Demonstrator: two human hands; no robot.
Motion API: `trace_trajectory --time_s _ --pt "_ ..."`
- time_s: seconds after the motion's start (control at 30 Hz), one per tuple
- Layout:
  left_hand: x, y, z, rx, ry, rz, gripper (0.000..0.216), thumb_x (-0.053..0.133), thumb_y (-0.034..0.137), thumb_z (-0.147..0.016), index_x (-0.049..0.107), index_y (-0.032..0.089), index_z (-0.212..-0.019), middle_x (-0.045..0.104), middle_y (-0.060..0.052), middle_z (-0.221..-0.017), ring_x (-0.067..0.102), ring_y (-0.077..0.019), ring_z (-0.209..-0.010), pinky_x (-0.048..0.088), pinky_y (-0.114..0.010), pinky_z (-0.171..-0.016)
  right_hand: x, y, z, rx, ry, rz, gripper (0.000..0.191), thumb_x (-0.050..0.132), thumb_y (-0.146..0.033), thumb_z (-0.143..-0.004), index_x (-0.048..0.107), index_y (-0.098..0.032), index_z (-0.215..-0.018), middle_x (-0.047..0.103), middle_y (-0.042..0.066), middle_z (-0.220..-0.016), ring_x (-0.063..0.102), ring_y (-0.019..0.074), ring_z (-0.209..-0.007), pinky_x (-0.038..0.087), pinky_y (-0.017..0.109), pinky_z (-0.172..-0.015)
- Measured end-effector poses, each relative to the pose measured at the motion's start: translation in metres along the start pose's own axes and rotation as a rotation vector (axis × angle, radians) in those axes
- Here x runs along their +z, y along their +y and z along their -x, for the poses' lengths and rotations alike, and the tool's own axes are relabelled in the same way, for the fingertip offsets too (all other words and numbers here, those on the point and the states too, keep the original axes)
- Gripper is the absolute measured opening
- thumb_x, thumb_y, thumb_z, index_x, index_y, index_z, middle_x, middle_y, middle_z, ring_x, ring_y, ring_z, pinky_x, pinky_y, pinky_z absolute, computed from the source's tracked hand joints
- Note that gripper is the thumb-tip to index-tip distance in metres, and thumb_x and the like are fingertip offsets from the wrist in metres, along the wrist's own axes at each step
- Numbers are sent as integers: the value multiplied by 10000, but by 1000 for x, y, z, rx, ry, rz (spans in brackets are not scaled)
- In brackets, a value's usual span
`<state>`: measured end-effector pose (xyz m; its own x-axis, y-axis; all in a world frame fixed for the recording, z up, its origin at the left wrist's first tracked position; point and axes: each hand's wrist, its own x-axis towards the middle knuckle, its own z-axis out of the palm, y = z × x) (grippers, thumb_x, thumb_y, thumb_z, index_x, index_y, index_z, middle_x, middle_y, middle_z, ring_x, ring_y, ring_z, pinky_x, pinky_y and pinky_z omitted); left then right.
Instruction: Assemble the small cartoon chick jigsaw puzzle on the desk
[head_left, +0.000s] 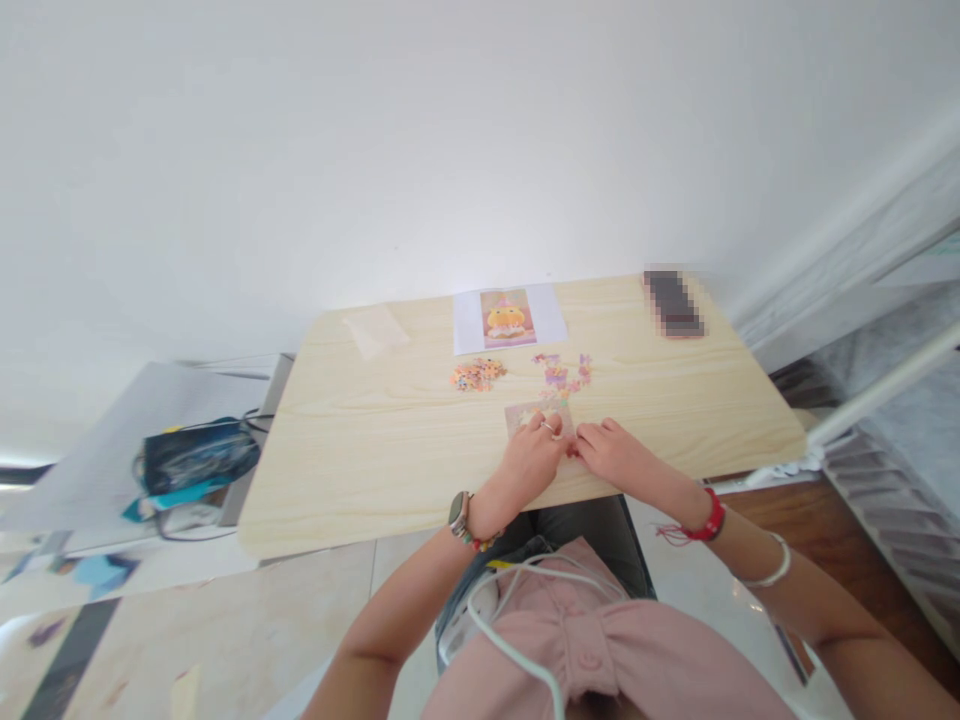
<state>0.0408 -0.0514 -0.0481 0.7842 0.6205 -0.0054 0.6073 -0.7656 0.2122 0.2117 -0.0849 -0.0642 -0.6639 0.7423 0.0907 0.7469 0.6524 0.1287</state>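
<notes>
Both my hands rest together near the front edge of a light wooden table. My left hand has its fingers curled down onto a small partly built jigsaw puzzle. My right hand lies beside it, fingertips pinched toward the left hand; what they hold is too small to make out. Loose puzzle pieces lie scattered just beyond the puzzle, and a second heap of pieces sits to the left. A reference picture of a yellow figure lies on white paper further back.
A dark phone lies at the table's back right. A clear plastic bag sits at the back left. A dark blue bag with cables lies on a grey surface left of the table. A white wall stands behind.
</notes>
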Motion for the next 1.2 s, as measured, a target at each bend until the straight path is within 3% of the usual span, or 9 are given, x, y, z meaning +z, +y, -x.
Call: trace_trajectory --time_s 0.17,0.47,0.77,0.93,1.2 --pt "0 -5 -1 33 -22 36 328 324 95 -838 581 227 -994 481 -68 -940 404 -196 -913 390 -328 -803 0 7 5 -125 100 48 215 361 -109 -868 577 -111 -871 538 73 -760 467 172 -721 305 313 -642" --pt "-1 -2 0 13 -31 9 309 318 126 -855 568 207 -1019 489 -74 -953 417 -192 -897 391 -331 -800 12 11 5 -114 259 -21 254 344 -120 -876 580 -119 -784 520 52 -701 446 142 -658 306 300 -625" --pt "-1 5 1 -16 -43 -16 269 371 132 -834 562 208 -1008 506 -84 -960 437 -211 -904 424 -332 -720 8 4 15 -264 290 -112 234 369 -119 -873 571 -161 -764 552 39 -742 461 129 -687 333 302 -655" --pt "-1 -1 0 -7 -49 8 307 359 90 -825 567 211 -1015 515 -78 -961 446 -201 -912 425 -332 -756 6 14 27 -121 325 -108 209 395 -140 -864 588 -164 -788 555 44 -728 463 135 -688 339 298 -644" --pt "10 3 -6 -13 -12 -18 181 413 139 -836 574 185 -903 546 -60 -914 479 -191 -883 437 -316 -738 9 65 33 316 357 8 252 375 -181 -875 605 -160 -774 559 71 -772 477 160 -738 329 307 -683"
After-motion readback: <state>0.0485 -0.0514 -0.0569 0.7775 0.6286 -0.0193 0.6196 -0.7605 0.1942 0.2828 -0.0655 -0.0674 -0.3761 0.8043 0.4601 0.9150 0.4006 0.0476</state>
